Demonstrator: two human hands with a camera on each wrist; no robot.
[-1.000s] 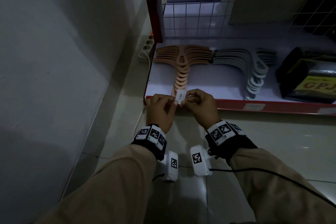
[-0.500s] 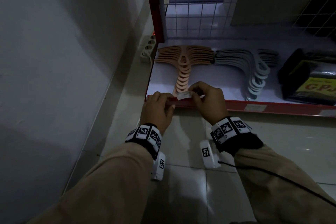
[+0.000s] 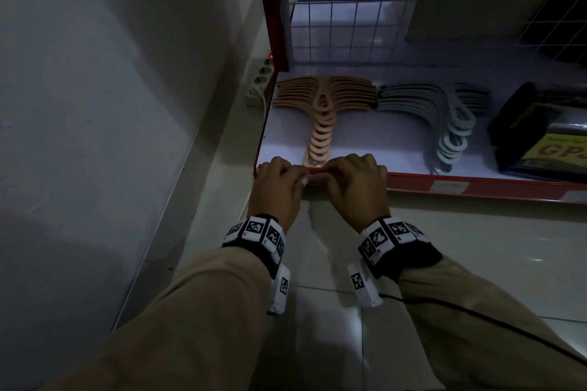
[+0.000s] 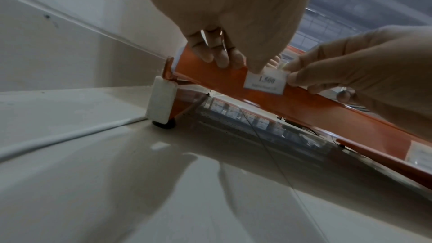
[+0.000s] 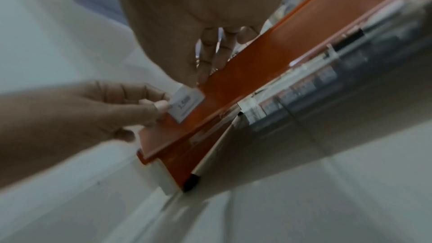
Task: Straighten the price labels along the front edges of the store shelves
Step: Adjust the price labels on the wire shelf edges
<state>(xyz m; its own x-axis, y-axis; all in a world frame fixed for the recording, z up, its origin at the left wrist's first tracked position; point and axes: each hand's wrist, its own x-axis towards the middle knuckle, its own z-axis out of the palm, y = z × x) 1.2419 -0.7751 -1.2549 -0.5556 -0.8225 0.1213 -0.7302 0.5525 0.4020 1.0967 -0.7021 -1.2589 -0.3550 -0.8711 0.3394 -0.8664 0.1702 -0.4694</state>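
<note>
Both hands pin a white price label [image 4: 265,82] flat against the red shelf edge [image 4: 327,115], near its left end.

The left hand [image 3: 279,190] has fingers curled over the lip and its thumb pressed on the label's left end; the right hand [image 3: 355,187] pinches the right end, seemingly between thumb and forefinger. Behind lie peach hangers [image 3: 320,105] and grey hangers [image 3: 444,124]; another label [image 3: 449,186] sits further right.

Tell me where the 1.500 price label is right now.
In the left wrist view the price label lies flat against the red front edge of the bottom shelf, near its left end, between the left hand and the right hand, thumbs at its ends.
</note>
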